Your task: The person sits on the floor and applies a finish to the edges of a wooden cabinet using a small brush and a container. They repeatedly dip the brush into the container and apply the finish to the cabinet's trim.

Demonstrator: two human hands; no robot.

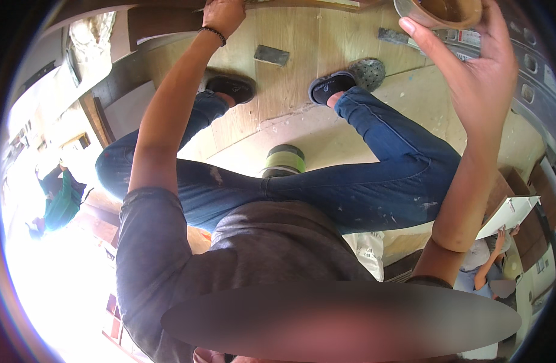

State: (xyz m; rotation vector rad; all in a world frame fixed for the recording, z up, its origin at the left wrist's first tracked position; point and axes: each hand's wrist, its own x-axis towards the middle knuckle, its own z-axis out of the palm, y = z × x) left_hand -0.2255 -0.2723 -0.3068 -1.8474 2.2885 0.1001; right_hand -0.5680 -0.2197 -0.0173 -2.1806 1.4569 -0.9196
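Right hand point(477, 66) is wrapped around a round brown clay bowl point(438, 12). Left hand point(223, 15) reaches the brown wooden board point(169, 21); can't tell its grip.

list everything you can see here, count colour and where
bowl: 1, brown, top right, gripped by the right hand
dark block: 1, grey, on the plywood floor ahead of the feet
plywood floor: 1, pale wood, upper middle
tape roll: 1, green and dark, on the floor between the legs
ladder: 1, grey metal, right edge
white bag: 1, under the right thigh
bystanders: 2, one in green far left, one lower right holding a white sheet
clogs: 2, dark and grey
jeans: blue
left hand: top, wristband, on a wooden edge
right hand: top right
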